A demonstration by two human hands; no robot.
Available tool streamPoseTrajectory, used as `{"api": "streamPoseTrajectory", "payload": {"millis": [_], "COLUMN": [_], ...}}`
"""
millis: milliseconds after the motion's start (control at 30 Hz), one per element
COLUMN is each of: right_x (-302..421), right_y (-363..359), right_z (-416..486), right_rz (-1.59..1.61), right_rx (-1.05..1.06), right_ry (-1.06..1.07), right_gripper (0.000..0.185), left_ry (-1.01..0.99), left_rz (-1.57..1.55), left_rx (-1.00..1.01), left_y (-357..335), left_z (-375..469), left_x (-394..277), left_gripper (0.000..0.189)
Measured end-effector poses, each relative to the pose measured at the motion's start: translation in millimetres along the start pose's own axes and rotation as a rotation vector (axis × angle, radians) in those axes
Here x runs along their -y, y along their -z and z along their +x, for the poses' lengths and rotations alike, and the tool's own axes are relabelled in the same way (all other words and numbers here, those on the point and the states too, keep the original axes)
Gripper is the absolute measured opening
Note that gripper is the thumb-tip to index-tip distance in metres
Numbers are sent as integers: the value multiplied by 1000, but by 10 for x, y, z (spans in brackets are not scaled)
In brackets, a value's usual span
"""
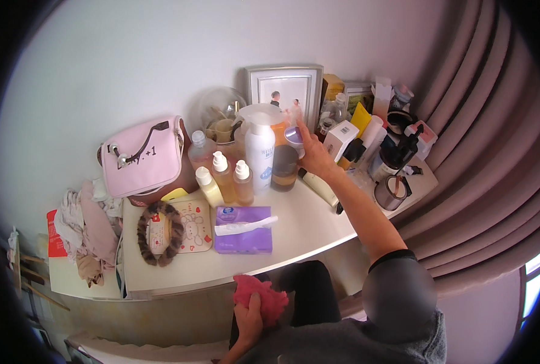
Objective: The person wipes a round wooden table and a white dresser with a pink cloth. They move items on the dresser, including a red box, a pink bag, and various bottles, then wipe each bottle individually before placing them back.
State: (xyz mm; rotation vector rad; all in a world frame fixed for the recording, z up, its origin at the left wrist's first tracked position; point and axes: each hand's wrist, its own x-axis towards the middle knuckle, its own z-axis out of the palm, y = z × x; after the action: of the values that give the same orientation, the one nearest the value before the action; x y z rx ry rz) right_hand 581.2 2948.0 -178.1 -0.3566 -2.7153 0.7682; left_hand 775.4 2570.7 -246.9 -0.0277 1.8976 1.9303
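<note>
My left hand (250,318) grips a crumpled pinkish-red cloth (262,295) above my lap, in front of the table edge. Stretched over the white table (315,218), my right hand (314,152) has its fingers around a small jar with a purple lid (293,134). Just left of that hand stands a dark translucent jar (284,168), and beside it a tall white bottle (259,159) with a wide clear top. Below my right wrist a pale tube (319,189) lies on its side. A framed picture (284,86) leans against the wall behind.
Pump bottles (223,177) stand left of centre, behind a purple tissue pack (243,241). A furry headband (160,234), a pink bag (142,157) and piled clothes (85,223) occupy the left. Boxes, a black pump bottle (393,157) and a lidded tin (390,193) crowd the right, near a curtain (475,182).
</note>
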Motion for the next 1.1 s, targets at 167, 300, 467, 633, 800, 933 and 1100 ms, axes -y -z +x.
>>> {"api": "streamPoseTrajectory", "payload": {"millis": [167,300,467,633,800,933,1100], "right_x": [202,321,72,-235,-405,-569,-235], "right_y": [72,394,258,91,-43,-81,160], "right_z": [-107,-649,-1256,-1251,-1107,-1081,-1604], "right_rz": [-91,-264,-626,-515,-476,-112,429], "right_rx": [-85,-55,-43,-122,-125,-231,-316], "right_ry": [-3,-88,-93,-84,-116,-37,-85], "right_gripper": [102,58,44,44,55,57,49], "left_ry": [-96,-62,-194,-174,-10,-100,-442], "left_rz": [-123,-198,-490,-1092,-1130,-1012,-913], "left_rx": [30,165,423,462,372,523,384], "left_y": [27,128,158,70,7,71,74], "left_z": [-43,-80,-198,-327,-418,-546,-682], "left_x": [-38,52,1,-437,-562,-495,-574], "left_gripper": [31,33,50,69,63,65,65]}}
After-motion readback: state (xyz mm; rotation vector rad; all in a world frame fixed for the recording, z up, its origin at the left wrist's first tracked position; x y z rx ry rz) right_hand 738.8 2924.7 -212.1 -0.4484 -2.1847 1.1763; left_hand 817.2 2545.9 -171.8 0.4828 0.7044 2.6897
